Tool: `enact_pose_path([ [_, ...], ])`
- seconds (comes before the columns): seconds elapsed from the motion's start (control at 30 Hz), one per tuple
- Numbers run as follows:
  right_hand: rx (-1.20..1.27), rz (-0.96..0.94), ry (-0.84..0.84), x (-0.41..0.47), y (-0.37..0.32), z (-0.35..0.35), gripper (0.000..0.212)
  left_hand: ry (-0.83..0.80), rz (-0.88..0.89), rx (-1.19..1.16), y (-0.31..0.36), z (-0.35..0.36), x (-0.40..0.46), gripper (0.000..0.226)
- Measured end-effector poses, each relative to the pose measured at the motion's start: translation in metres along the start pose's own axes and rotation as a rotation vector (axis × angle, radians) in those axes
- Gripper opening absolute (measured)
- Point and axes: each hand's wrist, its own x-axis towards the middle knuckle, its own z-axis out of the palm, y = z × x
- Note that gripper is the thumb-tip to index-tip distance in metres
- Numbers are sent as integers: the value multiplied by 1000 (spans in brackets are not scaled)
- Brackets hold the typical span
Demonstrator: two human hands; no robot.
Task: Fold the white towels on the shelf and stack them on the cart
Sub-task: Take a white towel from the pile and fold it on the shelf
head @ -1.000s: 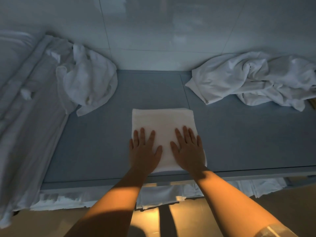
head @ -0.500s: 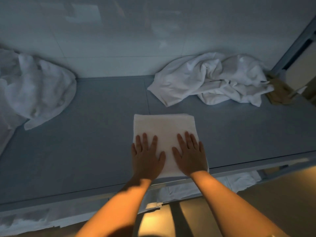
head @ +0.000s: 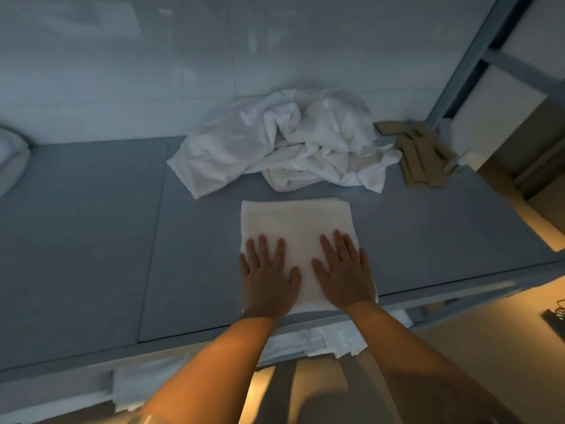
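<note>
Here, at the far left, a bit of white cloth (head: 12,157) sits on the grey shelf (head: 91,240). The left hand (head: 267,276) and right hand (head: 344,276) press flat, fingers straight, on the folded towel (head: 295,221) by the shelf's front edge. Behind lies a crumpled towel (head: 284,145), then tan strips (head: 419,157).

I see folded towel (head: 295,221): soft matt terry cloth. Crumpled towels (head: 275,145): same nappy cloth, wrinkled. Shelf (head: 91,240): smooth matt grey panel. Wall (head: 183,56) behind: glossy, reflective tile. Tan strips (head: 419,157): matt, material unclear to me.
</note>
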Motion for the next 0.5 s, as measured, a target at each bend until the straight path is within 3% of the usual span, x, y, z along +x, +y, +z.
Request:
enact_pose_path([
  [0.27, 31, -69, 89, 17, 50, -17, 57, -62, -55, -22, 57, 0, 13, 71],
  [0.4, 145, -158, 185, 46, 36, -26, 40, 177, -45, -79, 53, -25, 44, 52],
  [0.5, 153, -384, 138, 84, 2, -25, 43, 191, 42, -55, 43, -27, 80, 49],
])
